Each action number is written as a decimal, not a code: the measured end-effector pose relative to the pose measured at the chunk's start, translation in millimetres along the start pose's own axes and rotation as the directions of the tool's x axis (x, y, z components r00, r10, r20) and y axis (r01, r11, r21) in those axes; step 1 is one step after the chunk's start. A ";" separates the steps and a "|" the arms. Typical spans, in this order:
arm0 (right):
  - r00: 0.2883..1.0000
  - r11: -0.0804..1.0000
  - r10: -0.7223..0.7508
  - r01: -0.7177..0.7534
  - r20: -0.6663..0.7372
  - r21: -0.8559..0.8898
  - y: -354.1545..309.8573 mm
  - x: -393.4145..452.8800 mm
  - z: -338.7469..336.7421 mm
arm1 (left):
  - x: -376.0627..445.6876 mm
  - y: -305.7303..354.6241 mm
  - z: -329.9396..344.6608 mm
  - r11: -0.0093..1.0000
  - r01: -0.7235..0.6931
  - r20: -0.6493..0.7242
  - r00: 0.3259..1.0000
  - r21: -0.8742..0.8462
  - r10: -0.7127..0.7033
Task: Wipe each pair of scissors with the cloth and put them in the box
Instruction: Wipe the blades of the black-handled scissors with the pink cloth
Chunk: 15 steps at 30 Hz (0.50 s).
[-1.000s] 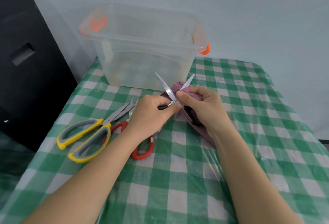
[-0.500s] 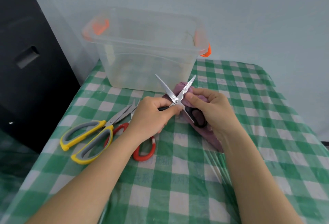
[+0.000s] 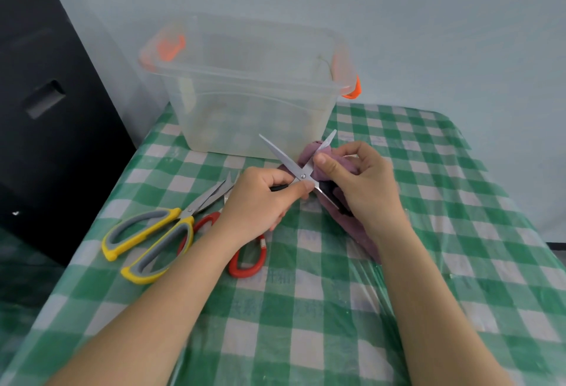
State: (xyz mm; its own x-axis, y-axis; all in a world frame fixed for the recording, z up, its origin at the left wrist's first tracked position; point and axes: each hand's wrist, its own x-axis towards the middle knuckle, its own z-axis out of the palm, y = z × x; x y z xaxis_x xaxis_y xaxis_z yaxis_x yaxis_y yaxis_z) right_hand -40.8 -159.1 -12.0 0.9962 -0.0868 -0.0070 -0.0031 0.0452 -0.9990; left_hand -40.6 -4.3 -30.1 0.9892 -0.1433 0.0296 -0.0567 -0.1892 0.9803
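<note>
A pair of black-handled scissors [image 3: 283,157] is held over the table with its blades spread in an X. My left hand [image 3: 260,201] grips one black handle near the pivot. My right hand [image 3: 361,183] pinches the purple cloth [image 3: 317,152] against the right blade, thumb on top. The other black handle is half hidden under my right palm. Yellow-and-grey scissors [image 3: 147,241] lie at the left on the table. Red-handled scissors [image 3: 248,260] lie beside them, partly under my left forearm. The clear plastic box [image 3: 245,79] with orange clips stands behind, lid off.
The table wears a green-and-white checked cloth under clear plastic film [image 3: 428,278]. A black chair back [image 3: 46,110] stands close at the left edge. A pale wall runs behind the box. The table's right half holds only the trailing end of the purple cloth.
My right thumb and the cloth have slid up along the right blade, away from the pivot. The left hand kept its grip; the view shifted slightly.
</note>
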 end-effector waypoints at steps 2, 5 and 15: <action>0.996 0.990 -0.080 0.074 -0.047 -0.120 1.8 1.7 1.6 | -0.2 0.3 0.1 1.000 -0.005 0.007 1.000 0.013 0.005; 0.977 0.951 -0.212 0.198 -0.036 -0.239 1.5 2.3 3.0 | 0.8 0.0 -0.2 1.000 0.014 -0.003 1.000 0.001 -0.014; 0.984 0.970 -0.179 0.174 -0.013 -0.171 7.1 4.0 2.7 | -1.1 -2.5 3.2 0.991 -0.036 -0.023 0.999 0.130 0.040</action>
State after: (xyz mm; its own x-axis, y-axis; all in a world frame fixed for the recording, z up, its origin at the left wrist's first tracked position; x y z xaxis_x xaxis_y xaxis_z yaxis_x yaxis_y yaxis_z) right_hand -36.6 -156.5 -19.0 0.9795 -0.1061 0.1714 0.1558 -0.1411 -0.9777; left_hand -42.0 -6.8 -33.3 0.9891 -0.1283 0.0728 -0.1096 -0.3088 0.9448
